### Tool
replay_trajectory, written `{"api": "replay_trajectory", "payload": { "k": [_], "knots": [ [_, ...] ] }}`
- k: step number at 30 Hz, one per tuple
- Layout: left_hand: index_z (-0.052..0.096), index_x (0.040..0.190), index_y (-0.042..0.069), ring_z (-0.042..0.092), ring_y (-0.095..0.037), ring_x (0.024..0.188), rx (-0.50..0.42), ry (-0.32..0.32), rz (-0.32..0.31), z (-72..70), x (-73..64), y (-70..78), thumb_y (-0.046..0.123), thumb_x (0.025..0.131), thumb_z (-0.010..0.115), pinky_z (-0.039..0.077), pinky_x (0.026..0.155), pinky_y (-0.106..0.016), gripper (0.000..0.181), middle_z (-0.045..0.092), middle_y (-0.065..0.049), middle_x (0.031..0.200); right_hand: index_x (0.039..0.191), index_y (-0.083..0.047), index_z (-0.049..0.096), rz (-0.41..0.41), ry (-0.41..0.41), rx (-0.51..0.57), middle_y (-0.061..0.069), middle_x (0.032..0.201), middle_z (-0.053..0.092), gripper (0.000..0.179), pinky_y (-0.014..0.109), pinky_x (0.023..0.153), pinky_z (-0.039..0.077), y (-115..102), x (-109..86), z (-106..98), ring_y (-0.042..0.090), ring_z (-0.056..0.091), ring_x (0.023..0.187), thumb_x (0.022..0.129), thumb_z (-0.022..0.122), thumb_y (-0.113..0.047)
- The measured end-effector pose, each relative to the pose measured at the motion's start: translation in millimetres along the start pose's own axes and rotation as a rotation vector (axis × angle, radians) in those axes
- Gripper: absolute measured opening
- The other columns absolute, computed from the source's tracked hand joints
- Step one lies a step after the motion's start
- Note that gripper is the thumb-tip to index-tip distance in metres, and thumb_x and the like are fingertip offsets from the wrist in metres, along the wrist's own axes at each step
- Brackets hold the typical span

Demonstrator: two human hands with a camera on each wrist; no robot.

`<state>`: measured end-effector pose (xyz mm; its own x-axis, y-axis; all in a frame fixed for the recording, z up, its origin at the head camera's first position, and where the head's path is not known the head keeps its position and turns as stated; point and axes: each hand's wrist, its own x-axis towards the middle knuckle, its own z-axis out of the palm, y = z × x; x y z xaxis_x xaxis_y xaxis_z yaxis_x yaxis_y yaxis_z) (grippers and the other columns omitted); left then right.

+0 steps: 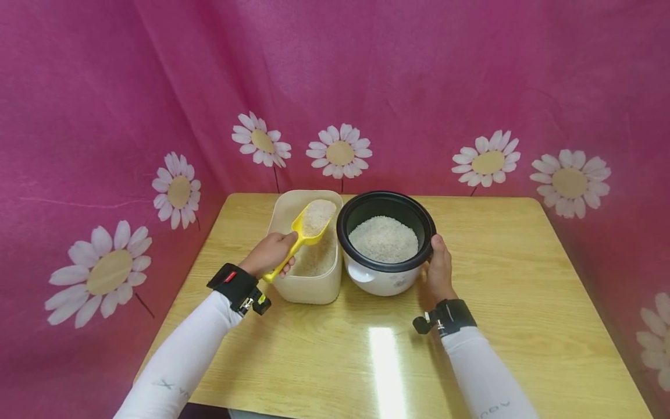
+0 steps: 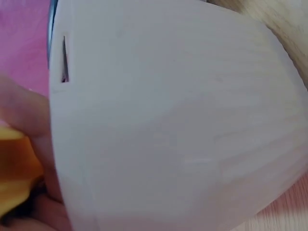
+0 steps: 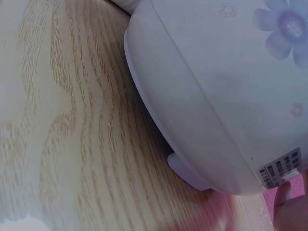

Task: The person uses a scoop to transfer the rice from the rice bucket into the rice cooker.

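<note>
My left hand point(image 1: 272, 255) grips the handle of a yellow scoop point(image 1: 299, 242), heaped with rice point(image 1: 318, 217), over a cream plastic bin point(image 1: 314, 281). More rice lies in the bin. In the left wrist view the bin's wall point(image 2: 139, 115) fills most of the picture, with fingers point(image 2: 29, 108) and the yellow scoop point(image 2: 12, 168) at the left edge. Right of the bin stands a white rice cooker point(image 1: 384, 284) with a black rim and rice point(image 1: 384, 240) inside. My right hand point(image 1: 439, 269) holds the cooker's right side, thumb at the rim; its other fingers are mostly hidden.
Both containers stand side by side on a light wooden table point(image 1: 497, 279), near its back edge. A pink cloth point(image 1: 408, 87) with white daisies hangs behind the table and along both sides. Light glares off the tabletop in front of the cooker.
</note>
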<state>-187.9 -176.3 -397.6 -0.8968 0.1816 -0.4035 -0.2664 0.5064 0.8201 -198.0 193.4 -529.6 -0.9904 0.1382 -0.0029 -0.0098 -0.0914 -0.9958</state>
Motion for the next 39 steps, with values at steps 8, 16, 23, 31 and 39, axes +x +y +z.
{"api": "replay_trajectory", "payload": {
  "k": [8,16,23,31,39],
  "knots": [
    [0.052,0.09,0.006,0.051,-0.009,0.05,-0.046,0.017,0.021,-1.1,-7.3,-0.6,0.043,0.112,0.034,0.048,0.048,-0.023,0.047,0.053,0.003,0.064,0.151,-0.036,0.051,-0.004,0.014,-0.008,-0.009,0.164,0.042,0.06,0.061,0.13,0.007,0,-2.1,-1,0.02,0.034,0.155,0.105,0.025,-0.064],
    [0.053,0.095,0.005,0.052,-0.011,0.05,-0.052,0.024,0.037,-1.2,-11.8,6.5,0.044,0.112,0.034,0.049,0.048,-0.024,0.046,0.054,0.002,0.066,0.149,-0.034,0.054,-0.043,0.028,-0.02,-0.006,0.16,0.047,0.06,0.064,0.128,0.01,2,-3.8,-2,0.022,0.04,0.15,0.105,0.025,-0.063],
    [0.054,0.099,0.005,0.052,-0.011,0.049,-0.066,0.006,0.068,0.8,-13.6,15.4,0.046,0.112,0.036,0.049,0.047,-0.025,0.047,0.054,0.001,0.066,0.146,-0.033,0.058,-0.052,0.039,0.022,-0.006,0.156,0.052,0.059,0.062,0.128,0.012,2,-3.8,0,0.015,0.045,0.145,0.104,0.027,-0.063],
    [0.054,0.091,0.005,0.05,-0.012,0.047,-0.063,0.005,0.135,7.9,-15.3,31.2,0.043,0.112,0.036,0.047,0.044,-0.026,0.046,0.054,0.0,0.064,0.146,-0.036,0.056,-0.044,0.024,-0.008,-0.011,0.158,0.049,0.061,0.063,0.128,0.009,-1,-3.3,1,0.015,0.039,0.151,0.104,0.025,-0.067],
    [0.06,0.099,0.005,0.051,-0.015,0.048,0.059,0.024,0.16,12.8,-14.1,43.3,0.043,0.11,0.042,0.048,0.045,-0.029,0.044,0.056,-0.003,0.068,0.147,-0.031,0.057,-0.062,0.02,-0.006,-0.007,0.158,0.05,0.06,0.062,0.128,0.011,-1,-2.7,3,0.016,0.041,0.149,0.106,0.025,-0.061]
  ]
}}
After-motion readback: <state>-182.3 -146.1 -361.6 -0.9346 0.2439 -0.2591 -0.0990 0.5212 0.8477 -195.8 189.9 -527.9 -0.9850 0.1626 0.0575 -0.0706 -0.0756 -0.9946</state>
